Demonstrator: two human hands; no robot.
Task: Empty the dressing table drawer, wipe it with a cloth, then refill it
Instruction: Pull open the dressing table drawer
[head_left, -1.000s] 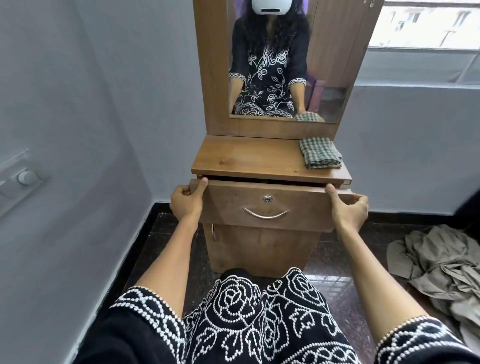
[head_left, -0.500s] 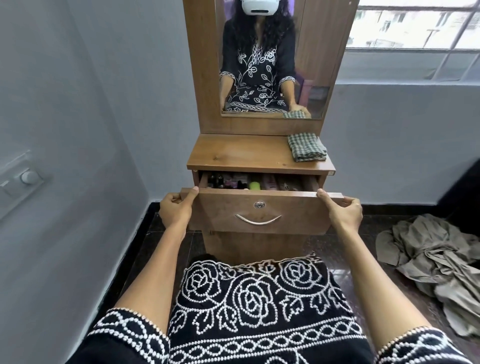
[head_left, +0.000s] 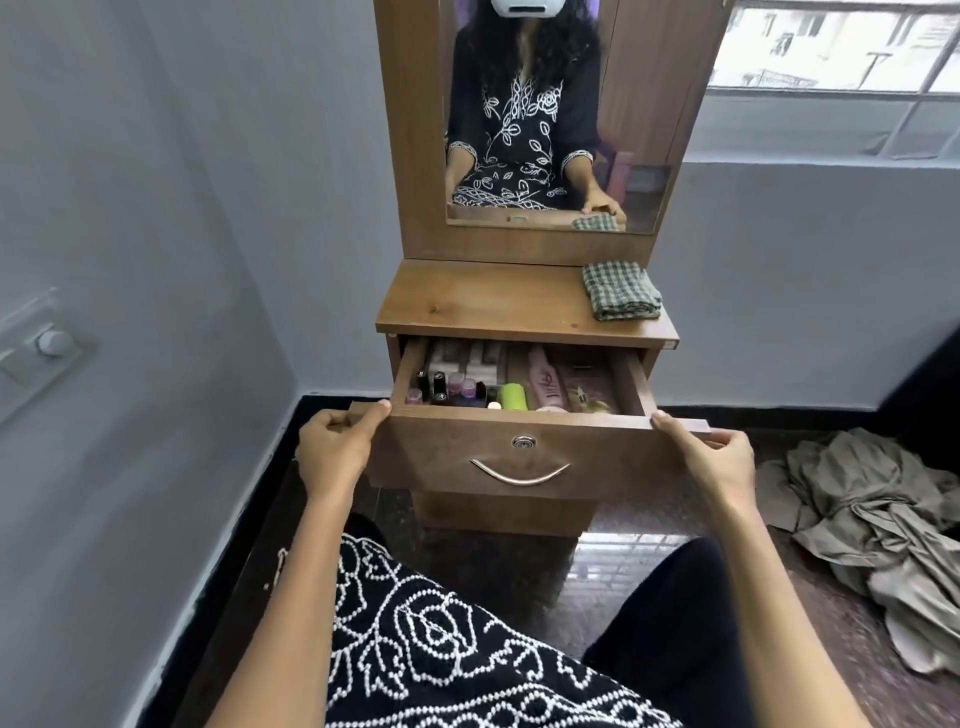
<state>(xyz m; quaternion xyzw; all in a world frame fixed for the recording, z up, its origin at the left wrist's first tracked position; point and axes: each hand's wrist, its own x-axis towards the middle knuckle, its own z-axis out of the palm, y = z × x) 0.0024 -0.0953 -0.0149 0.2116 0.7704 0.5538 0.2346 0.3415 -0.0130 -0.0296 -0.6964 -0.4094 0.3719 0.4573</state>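
Observation:
The wooden drawer (head_left: 587, 457) of the dressing table (head_left: 478, 306) stands pulled well out. My left hand (head_left: 335, 449) grips the left end of its front panel and my right hand (head_left: 714, 460) grips the right end. Inside lie several cosmetics: small nail polish bottles (head_left: 451, 388) at the left, a lime green tube (head_left: 513, 397) in the middle and a pink tube (head_left: 549, 387) beside it. A folded green checked cloth (head_left: 621, 290) rests on the right of the table top.
A mirror (head_left: 550, 109) rises behind the table top. A grey wall with a switch plate (head_left: 44, 348) is close on the left. Crumpled beige fabric (head_left: 878, 530) lies on the dark floor at the right. My knees sit just below the drawer.
The drawer has slid out from nearly closed to well open, pulled toward me by both hands on its front panel. Its contents have come into sight.

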